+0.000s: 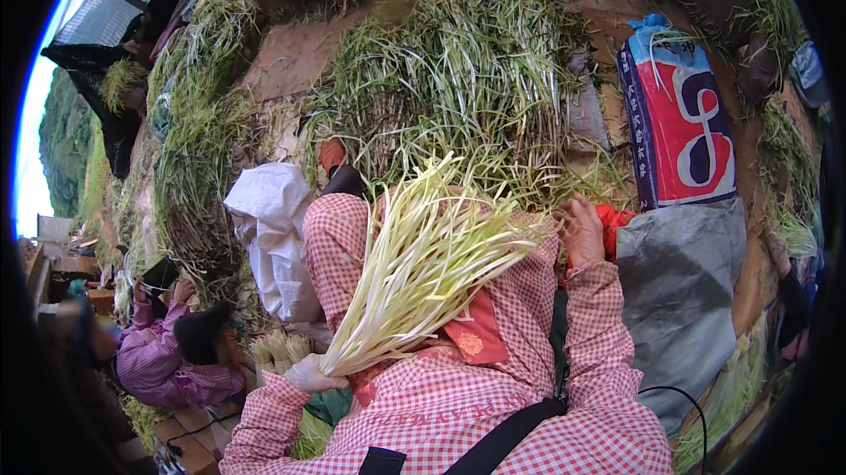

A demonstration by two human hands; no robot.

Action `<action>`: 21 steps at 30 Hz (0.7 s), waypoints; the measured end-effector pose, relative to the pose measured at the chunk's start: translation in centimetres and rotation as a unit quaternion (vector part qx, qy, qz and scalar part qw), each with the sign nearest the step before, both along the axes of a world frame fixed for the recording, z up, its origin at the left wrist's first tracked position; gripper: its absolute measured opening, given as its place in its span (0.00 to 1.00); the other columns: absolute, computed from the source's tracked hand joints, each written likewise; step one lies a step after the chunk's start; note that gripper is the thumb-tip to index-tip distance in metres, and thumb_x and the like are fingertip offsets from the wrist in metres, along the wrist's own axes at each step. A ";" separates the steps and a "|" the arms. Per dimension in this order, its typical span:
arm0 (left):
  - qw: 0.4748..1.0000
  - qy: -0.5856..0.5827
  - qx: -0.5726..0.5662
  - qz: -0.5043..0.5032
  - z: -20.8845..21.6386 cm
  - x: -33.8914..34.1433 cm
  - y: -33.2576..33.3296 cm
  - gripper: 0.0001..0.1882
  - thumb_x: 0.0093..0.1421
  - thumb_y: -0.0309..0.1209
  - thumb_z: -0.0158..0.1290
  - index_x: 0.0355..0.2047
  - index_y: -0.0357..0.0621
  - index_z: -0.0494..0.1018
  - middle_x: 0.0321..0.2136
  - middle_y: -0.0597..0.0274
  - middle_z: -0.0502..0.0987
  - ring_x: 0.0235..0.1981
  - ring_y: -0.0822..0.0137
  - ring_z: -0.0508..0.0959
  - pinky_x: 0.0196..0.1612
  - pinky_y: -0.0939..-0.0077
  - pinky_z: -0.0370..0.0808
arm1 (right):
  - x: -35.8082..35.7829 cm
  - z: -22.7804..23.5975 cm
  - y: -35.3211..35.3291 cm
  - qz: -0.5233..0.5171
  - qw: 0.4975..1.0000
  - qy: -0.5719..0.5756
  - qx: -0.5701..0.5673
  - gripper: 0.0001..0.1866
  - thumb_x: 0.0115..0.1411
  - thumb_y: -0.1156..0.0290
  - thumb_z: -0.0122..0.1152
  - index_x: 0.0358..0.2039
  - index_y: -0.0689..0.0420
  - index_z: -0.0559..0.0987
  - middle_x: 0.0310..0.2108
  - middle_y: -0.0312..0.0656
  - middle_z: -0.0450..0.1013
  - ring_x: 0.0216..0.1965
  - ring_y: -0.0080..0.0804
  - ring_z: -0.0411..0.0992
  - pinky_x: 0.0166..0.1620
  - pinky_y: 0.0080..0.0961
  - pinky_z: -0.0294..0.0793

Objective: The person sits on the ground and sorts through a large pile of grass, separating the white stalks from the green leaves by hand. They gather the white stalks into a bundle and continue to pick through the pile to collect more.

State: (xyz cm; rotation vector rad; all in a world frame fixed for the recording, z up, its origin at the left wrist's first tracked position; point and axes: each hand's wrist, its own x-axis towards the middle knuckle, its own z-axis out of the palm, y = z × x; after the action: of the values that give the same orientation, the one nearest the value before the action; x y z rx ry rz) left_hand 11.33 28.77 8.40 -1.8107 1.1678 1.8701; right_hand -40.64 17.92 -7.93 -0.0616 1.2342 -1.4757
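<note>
My left hand (pixel 315 374), in a pale glove, is closed round the base of a bundle of pale chives (pixel 414 272). The long whitish stalks fan out up and to the right across my lap, turning yellow-green toward the tips. My right hand (pixel 582 230) is bare and raised beside my knee, just right of the leaf tips. Its fingers look slightly bent and apart, with nothing visible in them. A bright red cloth or bag (pixel 613 226) lies right behind that hand.
A wide heap of chives (pixel 458 78) lies ahead, with another heap (pixel 198 140) to the left. A white sack (pixel 275 241) sits by my left knee. At right stand a red and blue bag (pixel 679 122) and a grey sheet (pixel 683 290). Another person (pixel 172 360) sits at lower left.
</note>
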 end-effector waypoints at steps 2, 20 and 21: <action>0.999 -0.020 -0.016 -0.024 0.0 -0.4 0.1 0.23 0.50 0.36 0.66 0.46 0.46 0.76 0.22 0.70 0.77 0.17 0.77 0.71 0.23 0.80 0.71 | -2.1 3.5 -0.2 0.030 0.982 0.186 0.007 0.16 0.64 0.70 0.53 0.52 0.56 0.70 0.40 0.33 0.71 0.34 0.19 0.70 0.35 0.18 0.66; 0.993 -0.021 -0.109 -0.037 -0.6 -2.8 1.9 0.23 0.50 0.32 0.63 0.47 0.42 0.75 0.41 0.58 0.81 0.42 0.66 0.80 0.47 0.73 0.74 | 4.7 2.5 -2.5 0.185 0.797 0.573 -0.052 0.11 0.58 0.67 0.61 0.26 0.61 0.72 0.19 0.47 0.71 0.22 0.43 0.72 0.26 0.34 0.69; 0.992 -0.033 -0.115 -0.046 -0.4 -3.4 1.4 0.22 0.51 0.32 0.62 0.47 0.42 0.75 0.41 0.57 0.81 0.42 0.65 0.80 0.46 0.73 0.75 | 2.8 1.5 -2.3 0.157 0.802 0.576 -0.025 0.12 0.58 0.67 0.60 0.26 0.61 0.72 0.19 0.47 0.71 0.21 0.42 0.72 0.25 0.34 0.68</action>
State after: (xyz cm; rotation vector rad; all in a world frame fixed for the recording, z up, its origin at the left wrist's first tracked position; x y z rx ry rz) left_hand 7.97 30.17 7.99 -1.8827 1.4696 1.6701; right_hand -37.87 15.59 -6.43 -1.3045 1.9873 -1.1215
